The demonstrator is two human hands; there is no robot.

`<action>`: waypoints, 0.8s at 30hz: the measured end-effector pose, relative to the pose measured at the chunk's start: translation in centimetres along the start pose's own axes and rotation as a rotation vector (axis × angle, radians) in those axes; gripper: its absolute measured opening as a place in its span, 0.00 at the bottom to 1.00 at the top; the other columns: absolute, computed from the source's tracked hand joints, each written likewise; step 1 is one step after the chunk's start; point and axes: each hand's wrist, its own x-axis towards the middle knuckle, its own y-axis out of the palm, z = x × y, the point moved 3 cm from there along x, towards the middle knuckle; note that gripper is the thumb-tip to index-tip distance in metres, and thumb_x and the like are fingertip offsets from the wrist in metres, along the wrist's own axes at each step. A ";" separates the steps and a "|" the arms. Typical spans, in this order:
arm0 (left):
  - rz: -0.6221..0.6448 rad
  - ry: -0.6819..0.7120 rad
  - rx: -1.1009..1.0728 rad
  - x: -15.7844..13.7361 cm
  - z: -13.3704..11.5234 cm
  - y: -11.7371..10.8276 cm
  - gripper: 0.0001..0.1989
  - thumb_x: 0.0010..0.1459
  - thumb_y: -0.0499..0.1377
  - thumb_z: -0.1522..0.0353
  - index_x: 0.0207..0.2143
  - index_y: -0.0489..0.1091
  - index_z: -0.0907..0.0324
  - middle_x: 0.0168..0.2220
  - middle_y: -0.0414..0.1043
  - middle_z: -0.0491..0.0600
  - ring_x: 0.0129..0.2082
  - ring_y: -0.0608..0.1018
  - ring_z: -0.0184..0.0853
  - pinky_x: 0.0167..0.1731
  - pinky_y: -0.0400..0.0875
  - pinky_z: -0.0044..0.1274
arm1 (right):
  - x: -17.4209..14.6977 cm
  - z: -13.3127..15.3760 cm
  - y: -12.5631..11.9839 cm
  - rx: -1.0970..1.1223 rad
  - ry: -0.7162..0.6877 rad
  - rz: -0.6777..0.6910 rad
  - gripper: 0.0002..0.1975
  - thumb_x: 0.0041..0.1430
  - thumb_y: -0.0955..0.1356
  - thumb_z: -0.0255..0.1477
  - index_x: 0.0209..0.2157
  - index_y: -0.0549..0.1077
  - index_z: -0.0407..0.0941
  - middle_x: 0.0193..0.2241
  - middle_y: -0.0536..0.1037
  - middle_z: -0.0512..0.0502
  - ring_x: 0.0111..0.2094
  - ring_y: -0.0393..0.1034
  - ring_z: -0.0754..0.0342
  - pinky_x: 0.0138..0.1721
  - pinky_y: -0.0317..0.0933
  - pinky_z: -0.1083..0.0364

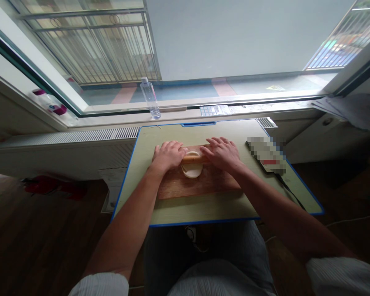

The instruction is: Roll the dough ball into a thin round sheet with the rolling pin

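Left hand (169, 154) and right hand (221, 152) over the ends of a rolling pin (193, 158), which lies across a flat piece of dough (192, 171).
The fingers of both hands are open and stretched forward, not wrapped round the pin; the dough sits on a wooden board (200, 186) between the hands, on a small table (200, 212), with a clear bottle (150, 100) beyond by the window.

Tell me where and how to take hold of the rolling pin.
The rolling pin is probably best taken toward its two ends, from above, where the left grip and right grip rest now. It is a slim rod lying crosswise, its middle over the dough, so holding its ends should leave that middle free.
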 end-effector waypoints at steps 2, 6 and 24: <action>0.007 -0.008 -0.006 0.1 0.0 -0.1 0.31 0.76 0.44 0.48 0.72 0.70 0.45 0.78 0.64 0.48 0.76 0.66 0.47 0.76 0.56 0.47 | 0.2 0.0 -0.1 0.005 0.006 0.006 0.33 0.77 0.60 0.52 0.71 0.73 0.50 0.73 0.72 0.45 0.73 0.62 0.36 0.73 0.55 0.36; 0.018 -0.016 -0.020 0.5 0.1 -0.1 0.32 0.76 0.44 0.48 0.73 0.70 0.44 0.78 0.64 0.47 0.76 0.66 0.48 0.76 0.56 0.48 | 0.7 0.0 -0.1 0.011 0.011 0.011 0.33 0.77 0.60 0.52 0.72 0.72 0.50 0.74 0.72 0.44 0.73 0.62 0.37 0.73 0.56 0.38; 0.027 -0.018 -0.016 1.9 0.6 0.2 0.31 0.75 0.45 0.48 0.72 0.70 0.44 0.77 0.66 0.48 0.76 0.67 0.49 0.75 0.58 0.48 | 2.1 -0.3 -0.1 0.030 0.022 0.056 0.34 0.75 0.62 0.52 0.73 0.72 0.50 0.73 0.72 0.43 0.73 0.62 0.37 0.73 0.55 0.37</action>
